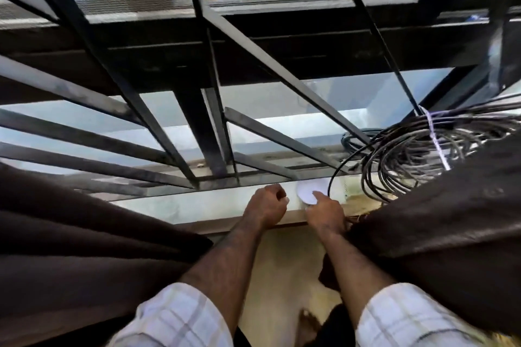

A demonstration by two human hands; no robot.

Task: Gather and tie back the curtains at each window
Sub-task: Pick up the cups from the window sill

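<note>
Both bare hands reach out over the pale stone window sill (197,204), side by side and just apart. The left hand (266,205) is curled into a loose fist, knuckles up, and whether anything lies inside the curl cannot be told. The right hand (325,213) rests with its fingers closed down on the near edge of a flat white round disc (310,191), which lies on the sill just beyond those fingers.

The dark brown fabric curtain on the left (84,248) hangs in heavy folds well to the left of the left hand, not touched by it. The dark brown fabric curtain on the right (451,234) bulges just beside the right wrist, its edge brushing close to the forearm; contact cannot be made out.

Beyond the right hand's fingers, up and to the right, a coil of thin black cable (423,146) hangs bundled, bound by a pale lilac string (435,138) to the black metal window grille (214,121). One loose strand of cable arcs down beside the disc. Both forearms emerge from rolled white checked shirt sleeves (174,318).
</note>
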